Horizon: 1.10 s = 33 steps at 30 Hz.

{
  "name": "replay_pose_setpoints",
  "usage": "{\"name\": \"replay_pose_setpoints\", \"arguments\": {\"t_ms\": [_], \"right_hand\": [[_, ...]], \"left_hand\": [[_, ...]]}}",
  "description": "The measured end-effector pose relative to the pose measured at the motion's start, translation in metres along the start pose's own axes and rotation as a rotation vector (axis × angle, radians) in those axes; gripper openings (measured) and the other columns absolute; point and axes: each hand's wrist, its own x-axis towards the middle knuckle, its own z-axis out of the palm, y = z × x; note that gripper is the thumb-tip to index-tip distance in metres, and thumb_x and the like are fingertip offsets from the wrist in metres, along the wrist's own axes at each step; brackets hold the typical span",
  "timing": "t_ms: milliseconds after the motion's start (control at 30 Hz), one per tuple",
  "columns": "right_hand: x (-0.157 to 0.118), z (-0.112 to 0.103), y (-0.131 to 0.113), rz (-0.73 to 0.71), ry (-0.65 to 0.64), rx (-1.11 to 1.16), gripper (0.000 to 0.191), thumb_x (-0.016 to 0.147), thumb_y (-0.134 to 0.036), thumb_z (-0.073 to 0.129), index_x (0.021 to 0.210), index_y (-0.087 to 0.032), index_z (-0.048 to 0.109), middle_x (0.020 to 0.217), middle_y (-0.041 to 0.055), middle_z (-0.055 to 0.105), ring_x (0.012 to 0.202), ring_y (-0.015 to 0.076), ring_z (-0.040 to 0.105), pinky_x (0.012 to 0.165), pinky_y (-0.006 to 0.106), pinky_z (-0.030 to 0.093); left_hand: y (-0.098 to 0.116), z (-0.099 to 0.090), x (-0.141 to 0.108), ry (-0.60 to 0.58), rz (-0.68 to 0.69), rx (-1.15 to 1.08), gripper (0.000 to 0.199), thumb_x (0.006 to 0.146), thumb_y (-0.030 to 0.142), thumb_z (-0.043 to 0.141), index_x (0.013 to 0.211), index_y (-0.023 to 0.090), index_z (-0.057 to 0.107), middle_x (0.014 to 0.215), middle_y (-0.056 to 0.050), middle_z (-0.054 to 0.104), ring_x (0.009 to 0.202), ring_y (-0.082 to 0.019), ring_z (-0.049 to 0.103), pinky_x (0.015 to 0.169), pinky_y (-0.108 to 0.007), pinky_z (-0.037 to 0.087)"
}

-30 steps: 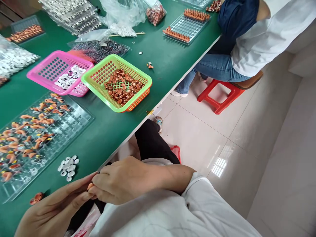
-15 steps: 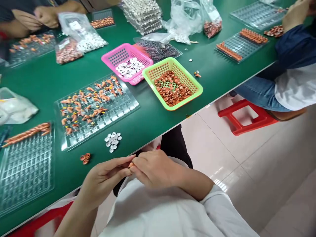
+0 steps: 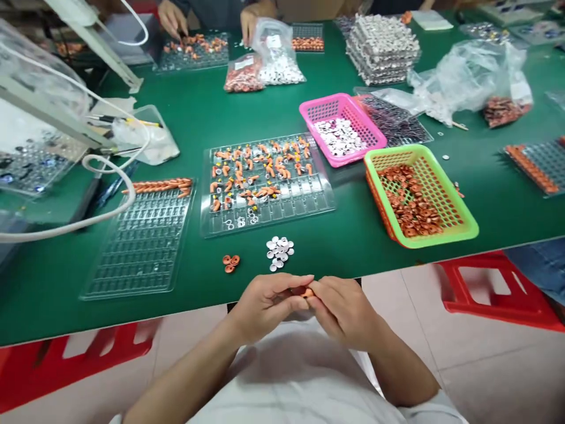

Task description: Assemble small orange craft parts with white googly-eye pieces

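Observation:
My left hand [image 3: 269, 306] and my right hand [image 3: 348, 309] meet at the table's front edge, fingertips pinched round a small orange piece [image 3: 308, 292]. Fingers hide most of the piece. Just beyond them lie a pile of white discs [image 3: 279, 252] and, to its left, several copper-coloured discs [image 3: 230, 263]. Behind these, a clear tray [image 3: 304, 203] holds rows of orange curved parts. A second clear tray [image 3: 136, 253], at the left, has orange pieces along its far end.
A green basket [image 3: 470, 227] of copper discs overlaps a pink basket [image 3: 304, 112] of white discs. A white cable [image 3: 106, 217] loops at the left. Another person's hands [image 3: 173, 19] work across the table. Red stools [image 3: 498, 294] stand below.
The view has swung left, so the table's things appear farther right and the lamp stand and cable have come into sight. Both hands remain together round the orange piece.

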Motion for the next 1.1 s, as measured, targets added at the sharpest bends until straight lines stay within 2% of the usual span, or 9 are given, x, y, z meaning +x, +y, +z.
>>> {"name": "replay_pose_setpoints", "arguments": {"t_ms": [133, 267, 533, 867, 1100], "right_hand": [[0.010, 0.000, 0.004, -0.032, -0.022, 0.014, 0.015, 0.096, -0.011, 0.047, 0.107, -0.016, 0.056, 0.078, 0.0048, 0.064, 0.065, 0.0165, 0.054, 0.057, 0.029, 0.042], [0.018, 0.002, 0.006, -0.062, -0.025, 0.032, 0.021, 0.094, -0.008, 0.050, 0.114, -0.013, 0.056, 0.080, 0.0071, 0.066, 0.066, 0.0178, 0.055, 0.057, 0.030, 0.044], [0.027, 0.001, 0.010, -0.078, -0.099, 0.068, 0.040, 0.094, -0.008, 0.050, 0.134, -0.013, 0.049, 0.090, 0.0107, 0.070, 0.077, 0.0206, 0.064, 0.062, 0.032, 0.052], [0.030, 0.004, 0.010, -0.059, -0.059, 0.146, 0.037, 0.094, -0.010, 0.049, 0.130, -0.017, 0.052, 0.091, 0.0091, 0.070, 0.076, 0.0193, 0.064, 0.061, 0.030, 0.051], [0.034, 0.002, 0.008, -0.016, -0.082, 0.204, 0.021, 0.094, -0.012, 0.049, 0.112, -0.018, 0.058, 0.078, 0.0043, 0.065, 0.067, 0.0165, 0.057, 0.057, 0.028, 0.043]], "left_hand": [[-0.004, -0.007, 0.003, -0.005, 0.047, 0.005, 0.031, 0.086, 0.022, 0.070, 0.117, 0.018, 0.074, 0.091, -0.008, 0.078, 0.076, -0.017, 0.071, 0.068, -0.023, 0.057], [-0.005, -0.011, 0.005, 0.040, 0.051, -0.046, 0.030, 0.085, 0.021, 0.072, 0.114, 0.020, 0.076, 0.090, -0.007, 0.078, 0.078, -0.017, 0.071, 0.070, -0.023, 0.056], [-0.006, -0.011, 0.002, 0.103, -0.137, -0.250, 0.039, 0.078, 0.023, 0.076, 0.116, 0.015, 0.074, 0.091, -0.009, 0.076, 0.081, -0.020, 0.072, 0.075, -0.031, 0.062], [-0.002, -0.016, 0.002, 0.069, -0.161, -0.340, 0.035, 0.077, 0.020, 0.077, 0.112, 0.016, 0.074, 0.080, -0.004, 0.075, 0.071, -0.017, 0.072, 0.069, -0.028, 0.062], [0.001, -0.020, 0.006, 0.037, -0.177, -0.314, 0.034, 0.075, 0.018, 0.078, 0.109, 0.013, 0.074, 0.078, -0.004, 0.075, 0.069, -0.016, 0.071, 0.068, -0.026, 0.059]]}}
